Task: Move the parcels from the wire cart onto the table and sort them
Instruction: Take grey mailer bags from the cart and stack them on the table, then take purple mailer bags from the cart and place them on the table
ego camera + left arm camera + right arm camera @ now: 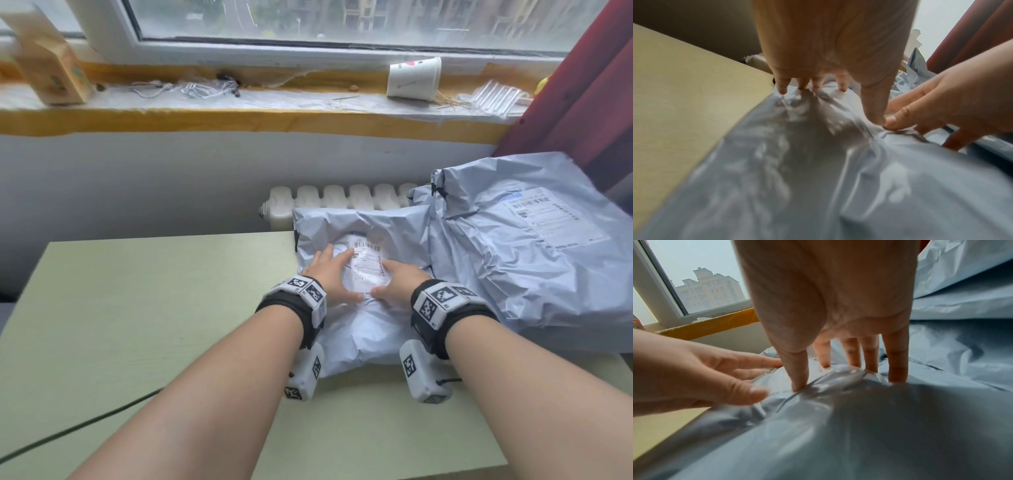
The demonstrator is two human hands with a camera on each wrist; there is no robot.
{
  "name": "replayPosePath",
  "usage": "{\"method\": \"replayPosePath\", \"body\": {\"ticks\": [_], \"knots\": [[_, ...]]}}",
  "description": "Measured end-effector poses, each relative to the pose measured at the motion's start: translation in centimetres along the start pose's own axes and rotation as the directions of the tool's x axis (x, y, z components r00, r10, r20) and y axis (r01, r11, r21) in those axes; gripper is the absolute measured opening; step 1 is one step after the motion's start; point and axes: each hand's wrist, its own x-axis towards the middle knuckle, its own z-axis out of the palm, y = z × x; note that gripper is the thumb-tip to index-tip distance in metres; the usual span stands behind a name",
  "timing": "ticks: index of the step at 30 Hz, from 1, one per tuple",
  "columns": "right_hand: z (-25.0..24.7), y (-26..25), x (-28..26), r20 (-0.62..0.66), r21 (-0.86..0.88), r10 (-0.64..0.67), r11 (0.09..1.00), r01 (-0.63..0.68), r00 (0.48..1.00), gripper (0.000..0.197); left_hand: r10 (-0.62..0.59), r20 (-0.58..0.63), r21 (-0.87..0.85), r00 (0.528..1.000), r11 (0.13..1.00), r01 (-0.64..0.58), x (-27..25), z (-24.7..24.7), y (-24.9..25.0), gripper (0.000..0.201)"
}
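Centre frame: L hand (334, 274) & R hand (399, 281), each grip spread w/ straight fingers pressing the crinkled grey poly parcel (363, 329) w/ white label, flat on pale-green tabletop (137, 308), edge touching larger wrinkled parcel (520, 260) at right.

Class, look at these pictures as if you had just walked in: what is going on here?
A person is handling grey mail bags on a pale green table by a window. Both hands, the left hand and the right hand, press with spread fingers on the smaller parcel, either side of its label. A bigger parcel lies to its right, partly overlapping it. No wire cart is in view.
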Motion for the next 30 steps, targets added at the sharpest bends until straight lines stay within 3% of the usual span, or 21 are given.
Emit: {"method": "replayPosePath", "body": {"ticks": [3, 9, 17, 30], "knots": [[-0.8, -0.3, -0.8, -0.053, 0.028, 0.005, 1.0, -0.003, 0.999, 0.052, -0.033, -0.064, -0.09, 0.997, 0.996, 0.028, -0.8, -1.8, -0.1, 0.082], [-3.5, -2.2, -2.9, -0.116, 0.049, -0.058, 0.997, 0.064, 0.992, 0.049, -0.038, -0.136, -0.071, 0.99, 0.997, 0.028, -3.4, -4.9, -0.5, 0.065], [-5.9, -7.1, -5.4, -0.137, -0.045, -0.222, 0.975, 0.217, 0.965, 0.036, -0.119, -0.203, -0.109, 0.972, 0.989, 0.099, -7.7, -9.9, -2.2, 0.057], [-4.6, -19.8, -9.1, -0.139, -0.166, -0.408, 0.908, 0.385, 0.902, 0.039, -0.305, -0.328, -0.237, 0.894, 0.943, 0.234, -16.9, -15.0, -10.7, 0.052]]}}
